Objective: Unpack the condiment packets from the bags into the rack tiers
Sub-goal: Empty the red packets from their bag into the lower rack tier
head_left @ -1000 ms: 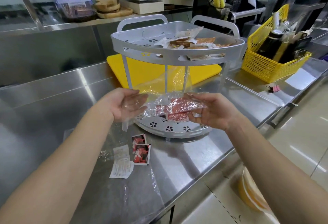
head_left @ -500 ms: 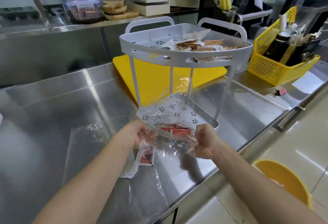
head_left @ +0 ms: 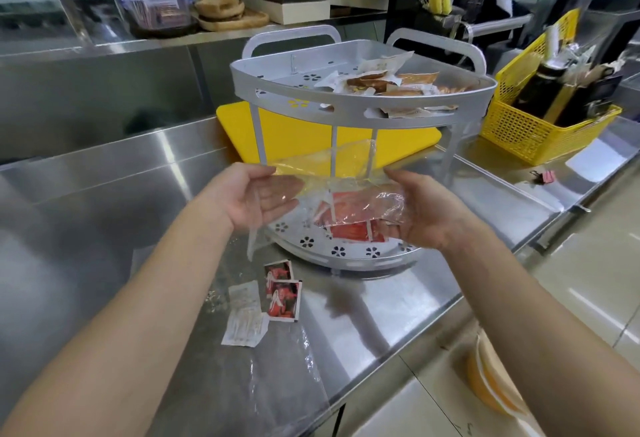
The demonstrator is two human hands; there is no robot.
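the job looks about half done. the rack's top tier point(head_left: 363, 104) already carries a spread of brown packets point(head_left: 391, 81), while the bottom tier point(head_left: 346, 253) shows bare perforated floor wherever it is not hidden by the bag. a clear bag point(head_left: 332, 177) hangs stretched over that tier between the two hands, with the red packets point(head_left: 349, 208) inside it and not yet out. the left hand point(head_left: 256, 199), at nine o'clock of the bag, lies palm up with fingers nearly straight under the film and seems to pinch the bag's edge with its thumb. the right hand point(head_left: 426, 215), at three o'clock, is cupped round the other end, fingers curled beneath and thumb on top. at seven o'clock of the bottom tier, two loose red packets point(head_left: 282, 293) and a white packet point(head_left: 244, 315) lie on the steel counter point(head_left: 104, 194), so they also need racking. an emptied bag point(head_left: 277, 384) lies flat at six o'clock.
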